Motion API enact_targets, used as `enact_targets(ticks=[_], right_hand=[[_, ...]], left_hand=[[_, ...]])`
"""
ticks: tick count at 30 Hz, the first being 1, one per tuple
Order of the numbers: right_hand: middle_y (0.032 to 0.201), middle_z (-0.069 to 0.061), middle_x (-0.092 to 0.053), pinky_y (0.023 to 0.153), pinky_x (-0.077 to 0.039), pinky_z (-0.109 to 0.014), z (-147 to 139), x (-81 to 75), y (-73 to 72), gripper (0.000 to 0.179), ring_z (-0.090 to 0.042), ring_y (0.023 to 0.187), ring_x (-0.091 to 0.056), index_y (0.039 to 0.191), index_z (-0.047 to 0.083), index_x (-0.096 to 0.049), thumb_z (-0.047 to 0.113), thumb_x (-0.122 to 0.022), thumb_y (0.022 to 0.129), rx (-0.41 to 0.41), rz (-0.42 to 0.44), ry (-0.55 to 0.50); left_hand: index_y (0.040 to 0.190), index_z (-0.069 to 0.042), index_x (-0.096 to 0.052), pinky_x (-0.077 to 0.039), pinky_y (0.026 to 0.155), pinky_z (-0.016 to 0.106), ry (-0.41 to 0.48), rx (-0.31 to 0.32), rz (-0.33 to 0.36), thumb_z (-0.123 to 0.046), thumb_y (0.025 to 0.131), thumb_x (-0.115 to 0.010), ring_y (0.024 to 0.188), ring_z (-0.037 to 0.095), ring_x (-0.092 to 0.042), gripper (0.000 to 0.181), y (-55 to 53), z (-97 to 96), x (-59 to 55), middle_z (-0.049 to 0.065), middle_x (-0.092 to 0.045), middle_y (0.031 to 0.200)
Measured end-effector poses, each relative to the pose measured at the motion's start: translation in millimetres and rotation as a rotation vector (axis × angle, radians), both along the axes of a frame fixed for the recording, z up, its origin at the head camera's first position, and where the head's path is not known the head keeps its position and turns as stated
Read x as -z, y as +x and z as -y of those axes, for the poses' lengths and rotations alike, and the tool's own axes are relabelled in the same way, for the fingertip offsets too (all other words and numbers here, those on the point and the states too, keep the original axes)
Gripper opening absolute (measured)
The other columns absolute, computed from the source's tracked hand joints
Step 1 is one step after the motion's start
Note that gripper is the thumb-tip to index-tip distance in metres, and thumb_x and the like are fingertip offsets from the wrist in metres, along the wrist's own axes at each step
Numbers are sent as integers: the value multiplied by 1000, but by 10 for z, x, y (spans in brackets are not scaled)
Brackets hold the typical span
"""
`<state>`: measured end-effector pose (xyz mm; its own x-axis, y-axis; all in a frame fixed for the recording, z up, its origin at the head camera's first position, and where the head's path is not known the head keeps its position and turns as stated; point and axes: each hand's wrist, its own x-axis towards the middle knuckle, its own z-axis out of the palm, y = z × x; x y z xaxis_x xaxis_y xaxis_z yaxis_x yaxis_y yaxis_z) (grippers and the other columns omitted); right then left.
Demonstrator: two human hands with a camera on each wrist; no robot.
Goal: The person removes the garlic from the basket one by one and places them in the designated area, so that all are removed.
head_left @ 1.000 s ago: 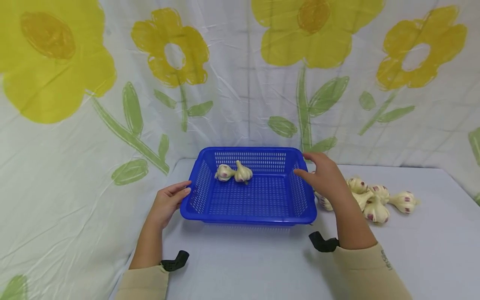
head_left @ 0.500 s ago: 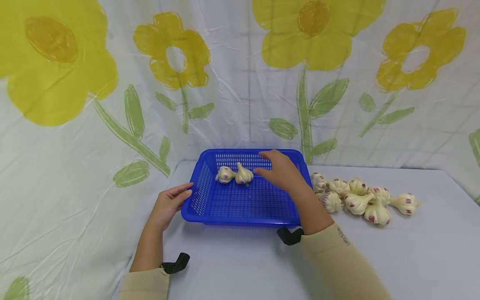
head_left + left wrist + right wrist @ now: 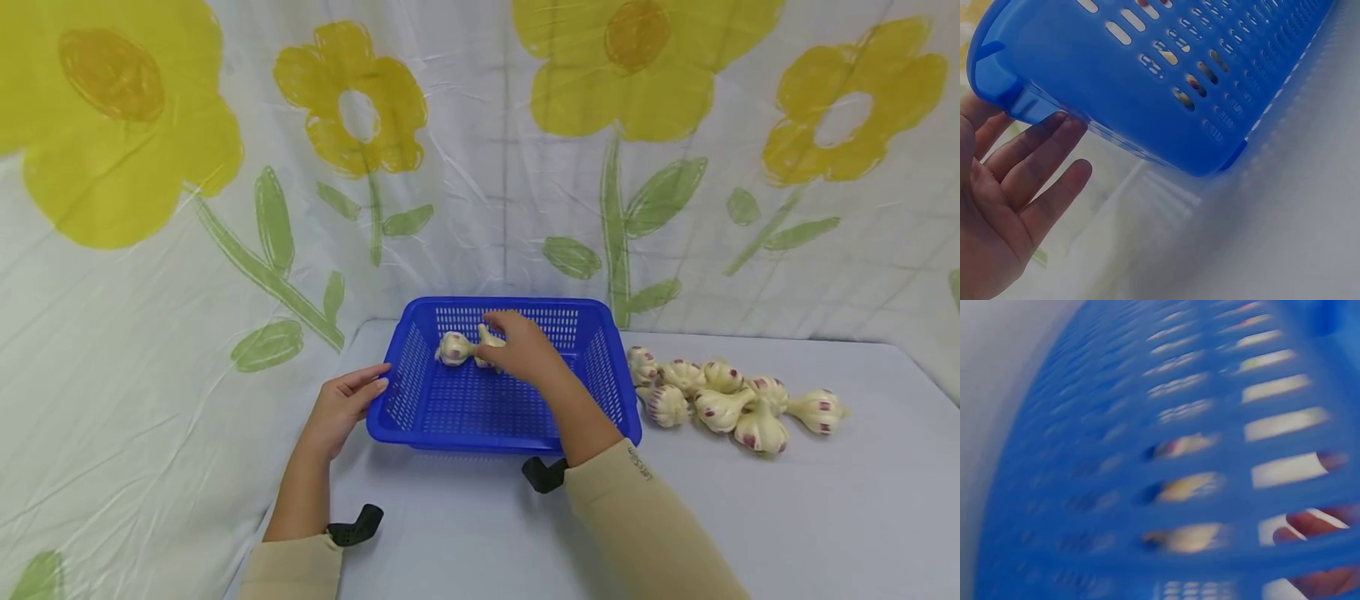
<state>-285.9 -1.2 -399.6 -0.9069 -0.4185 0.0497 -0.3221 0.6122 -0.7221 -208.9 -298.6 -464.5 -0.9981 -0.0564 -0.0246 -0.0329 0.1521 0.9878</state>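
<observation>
A blue plastic basket [image 3: 502, 447] with slotted walls stands on the table. Two garlic bulbs, white with purple patches, lie inside toward its back left. My right hand [image 3: 519, 350] reaches over the basket, thumb and fingers spread apart around the right garlic bulb [image 3: 491, 340] and partly covering it. The left garlic bulb [image 3: 453, 348] lies beside it. At the basket's left rim, my left hand [image 3: 337, 412] rests its nearly straight fingers; the left wrist view shows fingertips [image 3: 1075, 128] against the rim's underside. Through the slots in the right wrist view, blurred right fingers [image 3: 1319, 525] show.
Several garlic bulbs [image 3: 722, 408] lie in a group on the white table [image 3: 810, 492], right of the basket. A white cloth [image 3: 480, 208] printed with yellow flowers hangs behind. Both wrists carry black camera mounts.
My right hand has moved left from the basket's right rim to the right garlic bulb inside, uncovering the group on the table. My left hand stays at the left rim.
</observation>
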Motion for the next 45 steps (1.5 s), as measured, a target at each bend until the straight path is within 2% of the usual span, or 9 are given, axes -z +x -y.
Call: enact_targets(ticks=[6, 14, 19, 24, 30, 37, 45], right_hand=[[150, -13, -46, 106, -44, -51, 73, 204, -67, 69, -34, 135, -46, 149, 9, -43, 28, -72, 90, -52, 67, 26], [151, -18, -42, 110, -40, -50, 77, 321, -159, 74, -36, 137, -43, 148, 4, -41, 16, -77, 85, -72, 37, 122], [159, -16, -30, 116, -32, -51, 100, 390, -184, 77, -38, 146, -29, 149, 6, -40, 16, -78, 84, -107, 47, 201], [163, -13, -22, 115, -31, -56, 134, 422, -191, 80, -43, 147, -22, 152, 13, -39, 21, -79, 83, -109, 67, 279], [156, -16, -31, 110, -38, -55, 134, 408, -184, 75, -43, 144, -26, 150, 20, -43, 22, -79, 84, -70, 69, 305], [163, -14, -19, 115, -30, -58, 131, 422, -184, 76, -45, 147, -18, 152, 22, -40, 26, -77, 86, -118, 78, 360], [149, -19, -36, 109, -40, -53, 136, 422, -174, 74, -40, 139, -31, 149, 23, -44, 29, -78, 84, -65, 61, 370]], left_hand=[[135, -3, -59, -58, 80, 23, -15, -9, 11, -35, 92, -69, 93, 6, -70, 54, 0, 0, 21, -12, -71, 112], [135, -4, -59, -58, 80, 22, -24, -6, 3, -35, 93, -67, 94, 4, -69, 53, -19, -7, 22, -16, -70, 111], [135, -4, -59, -58, 79, 23, -12, -4, 12, -34, 94, -67, 92, 5, -70, 52, -6, 1, 19, -17, -70, 109], [135, -5, -59, -58, 79, 23, -5, -2, 9, -34, 94, -67, 91, 5, -70, 52, -12, 7, 22, -18, -70, 108], [135, -4, -58, -58, 79, 22, 12, 5, 3, -32, 94, -67, 91, 5, -70, 51, -20, -3, 26, -19, -70, 107], [135, -5, -59, -58, 79, 23, 18, 6, 4, -32, 94, -68, 91, 5, -70, 50, -28, 0, 28, -19, -70, 107], [134, -7, -61, -58, 79, 23, 24, 3, 8, -32, 94, -68, 91, 5, -70, 48, -20, -8, 26, -19, -70, 106]])
